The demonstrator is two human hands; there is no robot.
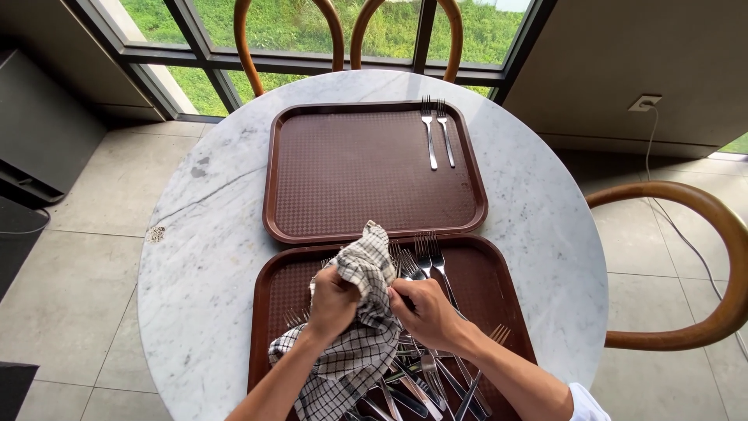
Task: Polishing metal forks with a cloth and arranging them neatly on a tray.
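My left hand [331, 300] grips a black-and-white checked cloth [362, 331] bunched over the near brown tray [274, 292]. My right hand [425, 312] pinches the cloth beside it, and what it holds inside the fabric is hidden. Several loose forks [421, 261] lie piled in the near tray, under and around both hands. The far brown tray [351, 171] holds two forks [436, 132] laid side by side near its back right corner.
Both trays sit on a round white marble table [202, 257]. Bentwood chairs stand at the back [288, 31] and at the right [701, 265]. A window lies behind, with grey tiled floor around and a cable at right.
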